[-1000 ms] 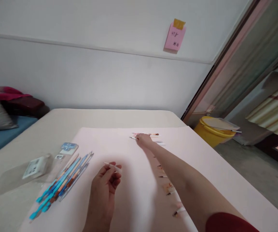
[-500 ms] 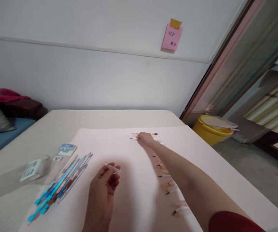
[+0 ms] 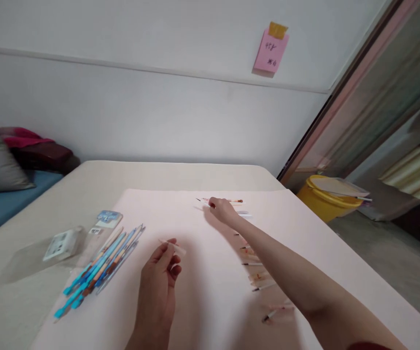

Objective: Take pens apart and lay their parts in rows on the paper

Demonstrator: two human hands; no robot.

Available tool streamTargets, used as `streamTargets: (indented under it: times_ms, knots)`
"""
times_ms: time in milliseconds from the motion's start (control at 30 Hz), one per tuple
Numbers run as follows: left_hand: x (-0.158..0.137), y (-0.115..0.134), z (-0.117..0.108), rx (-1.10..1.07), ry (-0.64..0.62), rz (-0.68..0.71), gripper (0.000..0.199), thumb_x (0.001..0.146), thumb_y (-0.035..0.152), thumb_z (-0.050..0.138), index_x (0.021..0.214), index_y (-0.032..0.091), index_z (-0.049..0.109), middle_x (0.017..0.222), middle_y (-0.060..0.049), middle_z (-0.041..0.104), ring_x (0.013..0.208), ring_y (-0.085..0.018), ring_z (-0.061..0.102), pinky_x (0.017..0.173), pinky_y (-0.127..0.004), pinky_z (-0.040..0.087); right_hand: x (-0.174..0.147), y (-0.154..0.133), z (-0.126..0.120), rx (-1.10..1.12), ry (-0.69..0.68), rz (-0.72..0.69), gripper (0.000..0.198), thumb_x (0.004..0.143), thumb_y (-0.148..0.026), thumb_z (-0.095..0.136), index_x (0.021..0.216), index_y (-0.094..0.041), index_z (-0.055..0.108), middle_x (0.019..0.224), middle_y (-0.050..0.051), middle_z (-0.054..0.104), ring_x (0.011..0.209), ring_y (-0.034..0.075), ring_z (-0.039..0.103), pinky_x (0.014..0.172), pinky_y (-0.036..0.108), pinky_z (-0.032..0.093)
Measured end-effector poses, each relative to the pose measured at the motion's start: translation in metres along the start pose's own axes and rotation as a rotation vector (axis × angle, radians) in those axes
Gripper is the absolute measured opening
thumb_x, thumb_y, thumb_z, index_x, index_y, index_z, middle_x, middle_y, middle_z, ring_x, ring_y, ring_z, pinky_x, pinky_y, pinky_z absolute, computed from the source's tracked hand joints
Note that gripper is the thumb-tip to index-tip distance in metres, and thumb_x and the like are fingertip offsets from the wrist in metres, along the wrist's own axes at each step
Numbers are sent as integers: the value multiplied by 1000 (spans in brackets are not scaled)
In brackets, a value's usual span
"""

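Observation:
My left hand is above the pink sheet, thumb and fingers pinching a small whitish, translucent tube-like piece. Farther off, my right hand is closed on a thin pen refill whose dark tip sticks out to the left, slightly tilted up. Just behind that hand lies a patterned pen barrel with a brown end. Under my right forearm runs a column of dark-tipped refills and pale printed pen pieces, partly covered by the arm.
Left of my hands lies a bundle of blue, brown and clear pens. Beside it are a clear plastic pouch and a white block. A wall closes off the back; a yellow bin stands beyond the table's right edge.
My right hand has lifted the refill's tip slightly off the sheet. The left hand keeps its pinch on the whitish piece. The whole view has shifted a little.

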State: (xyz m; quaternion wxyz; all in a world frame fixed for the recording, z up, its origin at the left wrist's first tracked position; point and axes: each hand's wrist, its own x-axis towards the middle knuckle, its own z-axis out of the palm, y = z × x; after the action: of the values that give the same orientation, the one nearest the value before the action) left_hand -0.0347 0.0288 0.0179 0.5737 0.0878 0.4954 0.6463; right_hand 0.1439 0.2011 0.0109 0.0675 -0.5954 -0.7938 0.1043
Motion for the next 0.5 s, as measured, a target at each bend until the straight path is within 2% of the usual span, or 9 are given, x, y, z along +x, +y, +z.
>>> streamTargets:
  times_ms: [100, 133, 167, 233, 333, 500]
  knots:
    - [0, -4, -1, 25, 5, -4, 24, 69, 19, 71, 92, 13, 68, 83, -5, 60, 62, -6, 54, 51, -15, 44, -42, -32, -7, 160, -43, -118, 18, 84, -19, 48, 96, -19, 62, 75, -1, 65, 64, 10, 58, 58, 18, 39]
    - [0, -5, -1, 34, -2, -11, 26, 68, 20, 72, 93, 14, 69, 84, -5, 60, 64, -6, 54, 53, -15, 44, -56, -42, -7, 347, -68, -210, 16, 85, -24, 50, 93, -19, 63, 72, -1, 64, 60, 9, 57, 56, 18, 39]
    - [0, -6, -1, 43, -6, -20, 28, 67, 21, 73, 93, 15, 69, 86, -5, 60, 65, -6, 54, 55, -16, 44, -69, -52, -8, 491, -78, -276, 16, 84, -30, 53, 90, -19, 64, 71, -2, 63, 61, 10, 56, 56, 18, 39]
    - [-1, -9, 0, 58, -13, -46, 29, 65, 22, 74, 93, 16, 69, 91, -5, 61, 68, -7, 55, 58, -17, 44, -90, -67, -7, 627, -60, -347, 17, 81, -34, 58, 84, -19, 67, 71, -2, 63, 63, 9, 55, 56, 18, 39]
    - [-2, -11, 1, 80, -21, -72, 28, 64, 22, 74, 91, 16, 70, 97, -6, 62, 71, -8, 56, 60, -18, 44, -105, -77, -5, 662, -48, -334, 15, 80, -31, 59, 75, -19, 67, 71, -1, 63, 62, 9, 54, 56, 19, 38]
    - [-3, -12, 2, 106, -62, -85, 33, 60, 25, 78, 90, 15, 70, 96, -7, 63, 73, -10, 56, 60, -20, 43, -109, -74, -5, 620, -42, -270, 15, 79, -30, 60, 75, -19, 68, 70, -1, 64, 62, 10, 54, 56, 20, 37]
